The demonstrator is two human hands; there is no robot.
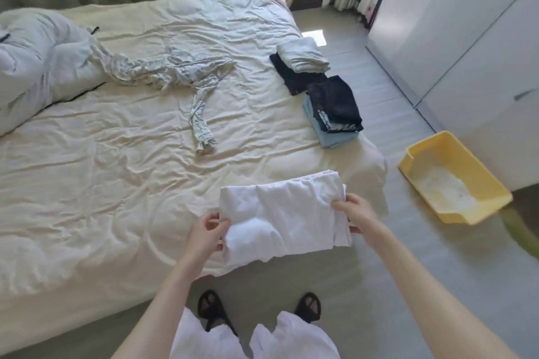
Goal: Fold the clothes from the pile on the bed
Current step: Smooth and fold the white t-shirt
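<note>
Both forearms are cut off by the bottom edge, and the fingers of each hand are largely hidden under the cloth, so only the thumbs and knuckles can be made out. The folded white garment is held at the near right corner of the bed, partly overhanging the mattress edge. Its left end is pinched by the left hand, thumb on top, grip closed on the fabric; its right end is grasped by the right hand, thumb laid over the upper face, fingers tucked beneath. Whether the garment is lifted or resting on the sheet cannot be told. Further up, along the right edge of the bed, two stacks of folded clothes are seen: a dark stack on a light blue piece, and just beyond it a pale green fold on a dark one. A striped unfolded garment is sprawled mid-bed, one sleeve trailing toward the near side, well apart from the hands. A bunched duvet is cut off at the left. Wide bare sheet is left between the hands and the striped piece. A yellow tray is seen on the floor to the right.
</note>
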